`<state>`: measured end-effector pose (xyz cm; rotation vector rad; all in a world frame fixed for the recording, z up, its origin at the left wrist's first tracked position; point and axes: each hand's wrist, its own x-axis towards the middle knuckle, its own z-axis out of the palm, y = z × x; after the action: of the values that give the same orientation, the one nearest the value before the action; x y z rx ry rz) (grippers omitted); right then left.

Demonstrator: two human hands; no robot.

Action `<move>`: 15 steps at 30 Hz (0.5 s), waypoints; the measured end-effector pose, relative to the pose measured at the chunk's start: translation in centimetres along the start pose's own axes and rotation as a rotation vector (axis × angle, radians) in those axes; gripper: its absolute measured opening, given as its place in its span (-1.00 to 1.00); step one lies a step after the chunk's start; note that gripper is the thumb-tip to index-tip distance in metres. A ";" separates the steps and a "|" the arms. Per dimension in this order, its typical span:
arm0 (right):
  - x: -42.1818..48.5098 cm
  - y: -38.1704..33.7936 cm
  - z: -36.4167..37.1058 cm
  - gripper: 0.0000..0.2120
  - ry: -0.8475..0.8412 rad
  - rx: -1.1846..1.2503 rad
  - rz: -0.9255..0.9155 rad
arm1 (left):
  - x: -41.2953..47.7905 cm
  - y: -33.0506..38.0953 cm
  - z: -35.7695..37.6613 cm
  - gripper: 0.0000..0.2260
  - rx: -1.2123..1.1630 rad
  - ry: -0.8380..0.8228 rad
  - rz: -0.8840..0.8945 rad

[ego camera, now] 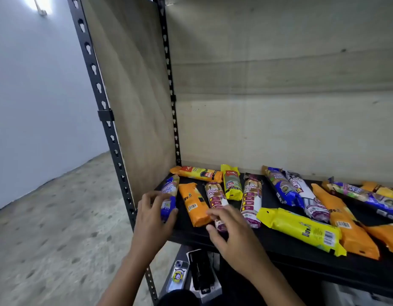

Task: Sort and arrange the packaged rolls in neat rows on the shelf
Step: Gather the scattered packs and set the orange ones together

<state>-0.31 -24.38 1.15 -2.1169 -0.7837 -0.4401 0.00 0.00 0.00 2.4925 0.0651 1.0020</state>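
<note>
Haphazardly strewn rolls: orange, yellow, perhaps purple.

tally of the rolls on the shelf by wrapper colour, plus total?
Orange rolls: 5 (two are cut off at the right edge)
Yellow rolls: 2
Blue rolls: 3
Purple-and-white rolls: 3
Total: 13

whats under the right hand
A purple and white roll lies under the right hand, which holds it, beside an orange roll. The hand covers its near part, so the label there cannot be seen.
</note>
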 end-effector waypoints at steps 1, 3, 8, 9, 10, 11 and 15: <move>1.2 -0.2 0.3 -0.64 -0.042 -0.056 0.000 | 0.5 -0.5 0.3 -0.60 -0.008 -0.047 -0.022; 3.4 -0.2 1.2 -0.45 -0.148 -0.196 -0.010 | 1.2 -0.9 0.6 -0.51 -0.023 -0.156 -0.132; 7.0 0.2 3.2 -0.24 -0.440 -0.390 0.131 | 1.7 -1.2 1.7 -0.44 -0.042 -0.326 -0.295; 7.3 0.1 3.4 -0.24 -0.489 -0.401 0.165 | 1.8 -1.3 1.8 -0.44 -0.040 -0.327 -0.301; 7.5 0.0 3.5 -0.25 -0.532 -0.413 0.191 | 1.9 -1.3 1.8 -0.44 -0.043 -0.331 -0.314; 7.6 -0.1 3.6 -0.26 -0.561 -0.427 0.206 | 2.1 -1.4 1.8 -0.44 -0.056 -0.326 -0.319; 7.8 -0.3 4.2 -0.37 -0.501 -0.483 0.177 | 2.4 -2.0 1.6 -0.44 -0.085 -0.316 -0.323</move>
<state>5.51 -17.97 3.06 -2.7799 -0.8085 0.0124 3.10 1.64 -0.27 2.4283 0.3074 0.4653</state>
